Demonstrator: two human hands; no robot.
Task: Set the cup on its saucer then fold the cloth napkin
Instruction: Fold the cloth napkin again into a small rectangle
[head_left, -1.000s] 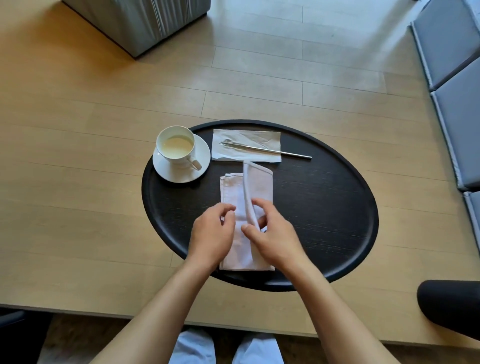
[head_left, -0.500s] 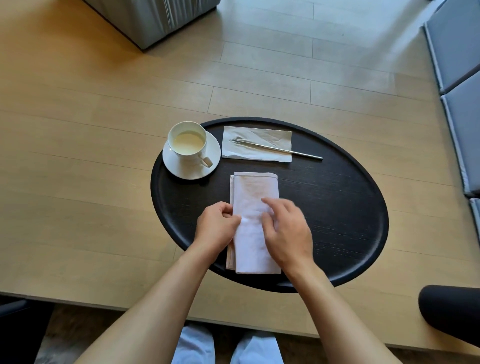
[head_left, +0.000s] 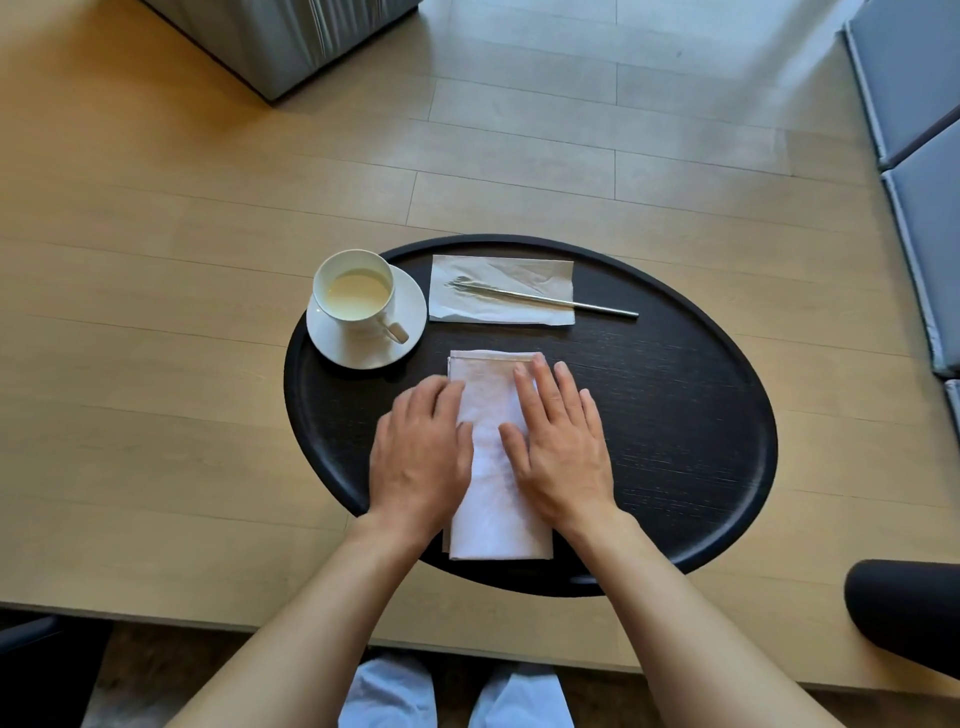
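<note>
A white cup (head_left: 355, 289) with pale liquid stands upright on its white saucer (head_left: 400, 345) at the left of the black oval tray (head_left: 701, 426). The white cloth napkin (head_left: 493, 499) lies folded into a narrow strip in the tray's near middle. My left hand (head_left: 421, 457) lies flat on the napkin's left edge, fingers extended. My right hand (head_left: 558, 447) presses flat on its right half, fingers spread toward the far end. Neither hand grips anything.
A paper napkin (head_left: 501, 291) with a thin metal utensil (head_left: 545, 299) across it lies at the tray's far side. The tray sits on a light wooden table (head_left: 156, 364). Grey cushions (head_left: 919, 156) at right, a grey block (head_left: 291, 36) far left, a dark object (head_left: 904, 608) near right.
The raised flap of the napkin has been laid over, making a narrow strip. Both hands went from pinching the cloth to lying flat on it and slid forward.
</note>
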